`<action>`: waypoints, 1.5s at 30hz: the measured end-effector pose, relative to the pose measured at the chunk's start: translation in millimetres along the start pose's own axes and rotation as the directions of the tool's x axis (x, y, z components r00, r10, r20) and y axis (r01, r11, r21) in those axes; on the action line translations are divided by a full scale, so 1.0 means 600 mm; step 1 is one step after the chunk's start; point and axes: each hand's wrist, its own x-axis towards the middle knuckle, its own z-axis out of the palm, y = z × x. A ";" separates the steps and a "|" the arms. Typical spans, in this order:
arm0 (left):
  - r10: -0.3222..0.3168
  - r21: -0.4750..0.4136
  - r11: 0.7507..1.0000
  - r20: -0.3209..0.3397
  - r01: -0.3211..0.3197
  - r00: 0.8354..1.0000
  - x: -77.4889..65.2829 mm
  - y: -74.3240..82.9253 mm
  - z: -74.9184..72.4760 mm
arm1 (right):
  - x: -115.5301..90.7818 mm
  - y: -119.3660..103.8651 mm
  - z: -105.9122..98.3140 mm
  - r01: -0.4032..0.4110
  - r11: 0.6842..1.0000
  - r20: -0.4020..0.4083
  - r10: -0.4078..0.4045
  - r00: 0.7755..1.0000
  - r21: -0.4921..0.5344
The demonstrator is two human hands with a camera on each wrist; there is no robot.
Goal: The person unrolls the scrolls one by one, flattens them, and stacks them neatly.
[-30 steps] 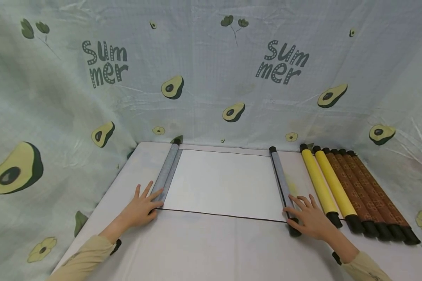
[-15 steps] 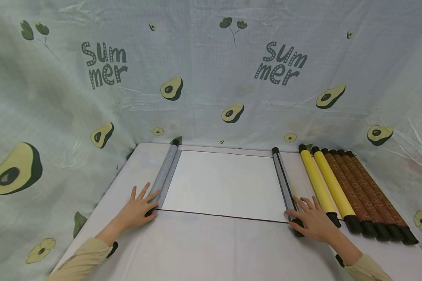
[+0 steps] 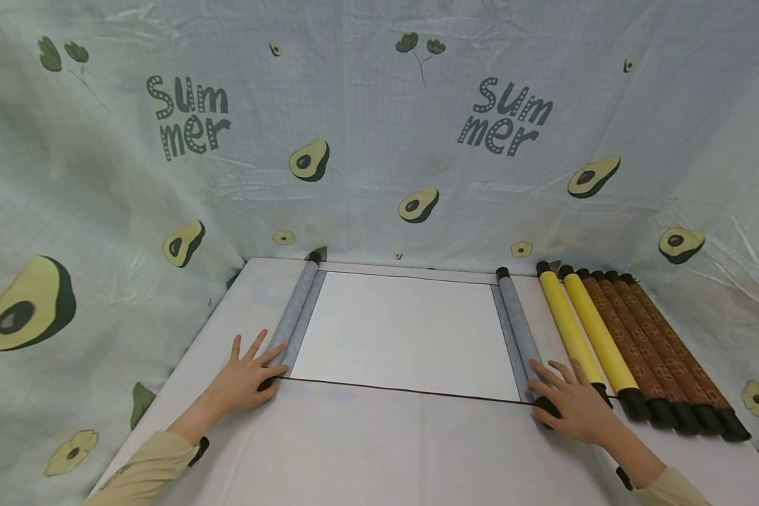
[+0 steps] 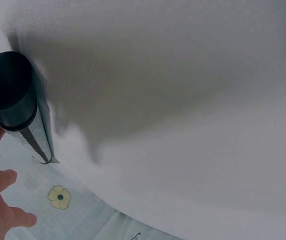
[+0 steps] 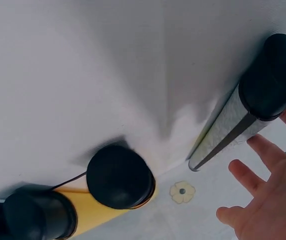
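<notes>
A paper scroll (image 3: 411, 337) lies spread on the table, its white sheet bordered in grey and a roll at each side. My left hand (image 3: 243, 383) touches the near end of the left roll (image 3: 296, 306), fingers spread. The left wrist view shows that roll's black end cap (image 4: 10, 95) beside the fingers. On the right roll (image 3: 517, 316), the right hand (image 3: 578, 407) rests near its black end with fingers extended. In the right wrist view the cap (image 5: 270, 77) stands above the fingertips, part of the contact hidden.
To the right lie two yellow scrolls (image 3: 601, 330) with black ends, and beyond them several brown patterned scrolls (image 3: 651, 344). A patterned cloth (image 3: 367, 105) with avocados hangs along the back and sides. White cloth (image 3: 354, 450) covers the table.
The right hand and right roll have shifted slightly right, the roll turning and a grey strip now showing beside the white sheet. The left hand has slid slightly left.
</notes>
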 end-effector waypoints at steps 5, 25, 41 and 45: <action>-0.006 0.002 1.000 0.018 0.006 1.000 -0.005 -0.001 -0.005 | -0.009 0.009 0.000 0.007 1.000 -0.030 -0.007 1.000 -0.011; -0.055 -0.010 0.998 0.074 0.056 0.996 -0.011 -0.009 -0.007 | -0.023 0.014 -0.001 -0.022 1.000 0.008 0.022 1.000 -0.018; -0.078 -0.018 0.997 0.072 0.080 0.994 -0.015 -0.015 -0.008 | -0.029 0.017 -0.003 -0.087 0.996 0.077 0.086 0.993 0.019; -0.072 -0.007 0.997 0.077 0.072 0.994 -0.017 -0.015 -0.006 | -0.030 0.011 -0.007 -0.126 0.991 0.131 0.118 0.984 0.052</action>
